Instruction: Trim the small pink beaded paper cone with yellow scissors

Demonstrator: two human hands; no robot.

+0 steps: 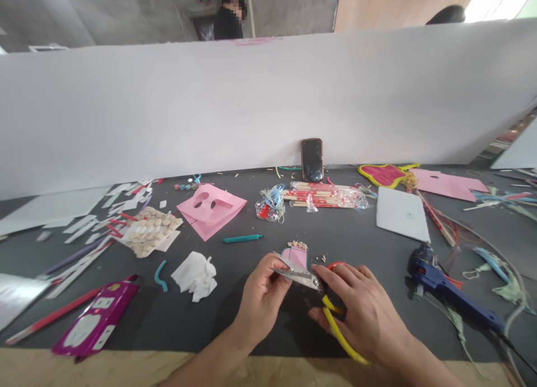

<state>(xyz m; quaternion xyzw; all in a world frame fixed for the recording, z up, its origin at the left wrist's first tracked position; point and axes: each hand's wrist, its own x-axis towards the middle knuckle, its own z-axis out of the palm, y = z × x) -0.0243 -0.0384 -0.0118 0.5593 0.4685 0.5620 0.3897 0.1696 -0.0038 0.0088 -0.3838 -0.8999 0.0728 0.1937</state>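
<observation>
The right hand (356, 303) grips hard metal scissors (307, 279) over the dark table (230, 281). The left hand (266, 286) curls beside the blades; its hold is hidden. Bumpy beads (297, 245) edge a flat pink piece (297, 256) behind.

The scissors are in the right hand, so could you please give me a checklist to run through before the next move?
1. Right hand on the scissors: ok, it grips them by the handles.
2. Left hand well away from the blades: not ok, its thumb and finger are right at the blade tips.
3. Something pinched in the left fingertips: cannot tell, too small to make out.
4. Pink piece fully in sight: not ok, the blades cross in front of its near part.
5. Glue gun apart from the hands: ok, it lies to the right of them.
6. Glue gun cool: cannot tell.
</observation>
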